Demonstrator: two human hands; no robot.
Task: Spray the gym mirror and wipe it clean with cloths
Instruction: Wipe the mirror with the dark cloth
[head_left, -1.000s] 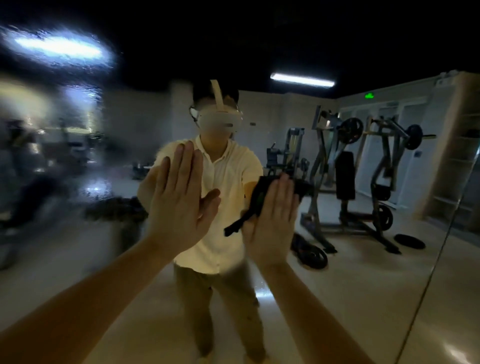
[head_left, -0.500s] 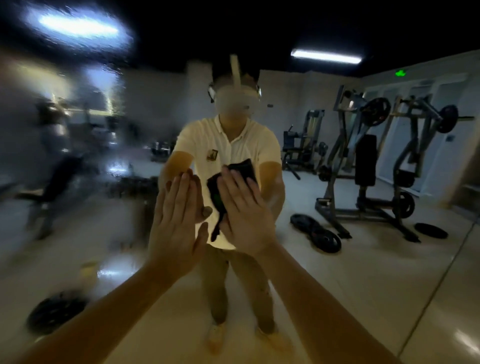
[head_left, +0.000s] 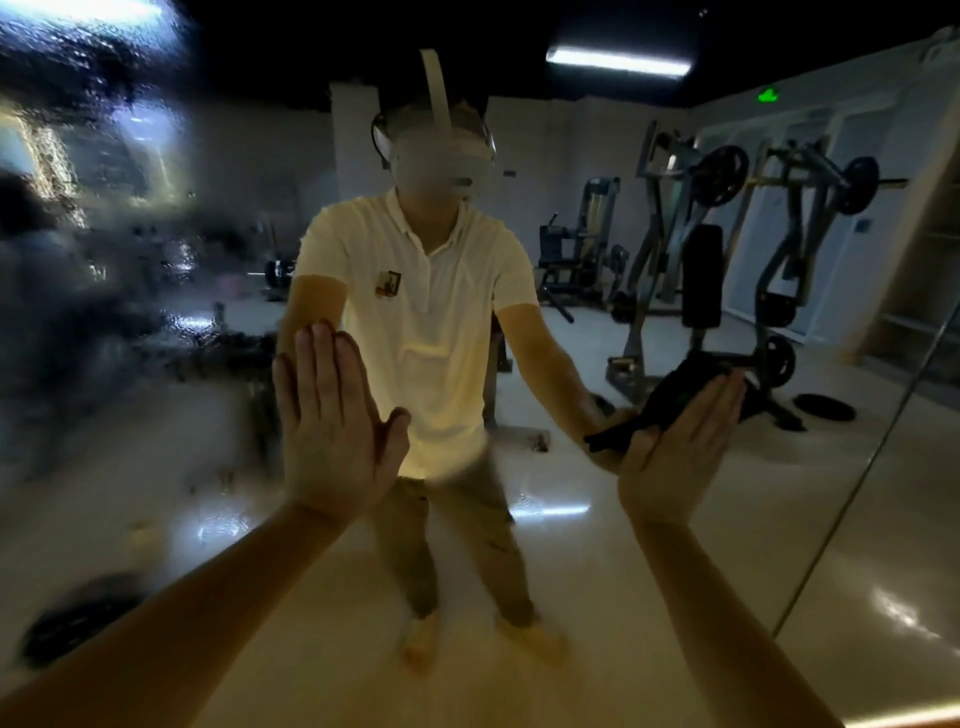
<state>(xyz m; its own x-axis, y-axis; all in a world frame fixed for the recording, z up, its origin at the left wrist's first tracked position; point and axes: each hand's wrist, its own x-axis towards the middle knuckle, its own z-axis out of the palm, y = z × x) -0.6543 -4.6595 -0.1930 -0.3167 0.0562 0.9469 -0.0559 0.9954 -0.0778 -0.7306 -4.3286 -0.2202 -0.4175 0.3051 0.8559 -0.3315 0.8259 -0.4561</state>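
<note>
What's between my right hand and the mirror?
A dark cloth, pressed against the mirror under the flat right hand, seen in the head view.

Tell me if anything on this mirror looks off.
Yes: the left part of the mirror is covered in droplets and streaks that blur the reflection; the right part, where the right hand presses a dark cloth, reflects sharply.
</note>
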